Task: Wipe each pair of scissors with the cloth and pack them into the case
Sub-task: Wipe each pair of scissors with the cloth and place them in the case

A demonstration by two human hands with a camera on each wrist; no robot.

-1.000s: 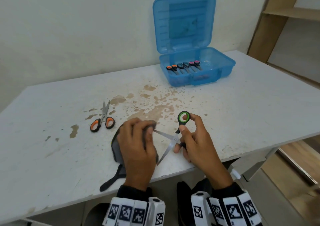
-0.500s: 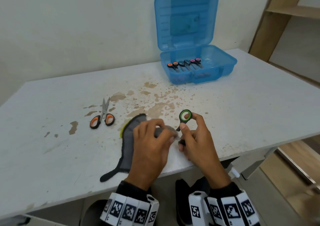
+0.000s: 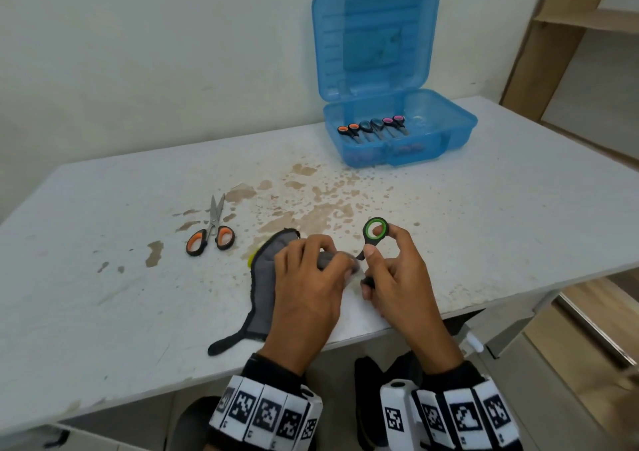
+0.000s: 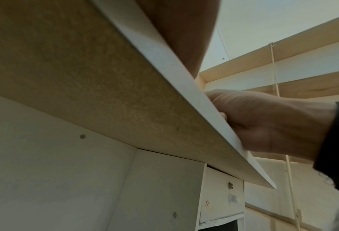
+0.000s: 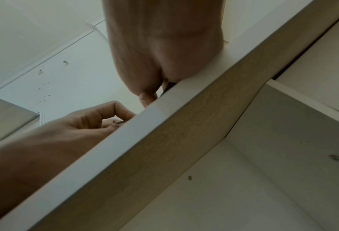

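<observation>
- Pale walls and a wooden shelf unit (image 3: pixel 567 32) surround our white, brown-stained desk (image 3: pixel 484 215).
- An open blue case (image 3: pixel 397 139) stands at its back, scissors inside.
- Our left hand (image 3: pixel 307 291) clutches the grey cloth (image 3: pixel 264 298); our right hand (image 3: pixel 397 288) grips green-handled scissors (image 3: pixel 375 232).
- Orange-handled scissors (image 3: pixel 211 234) lie to the left.

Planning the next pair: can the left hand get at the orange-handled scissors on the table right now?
Probably yes, once freed: the left hand grips the grey cloth, and the orange-handled steel scissors lie in the open on the white table, nothing between.
</observation>
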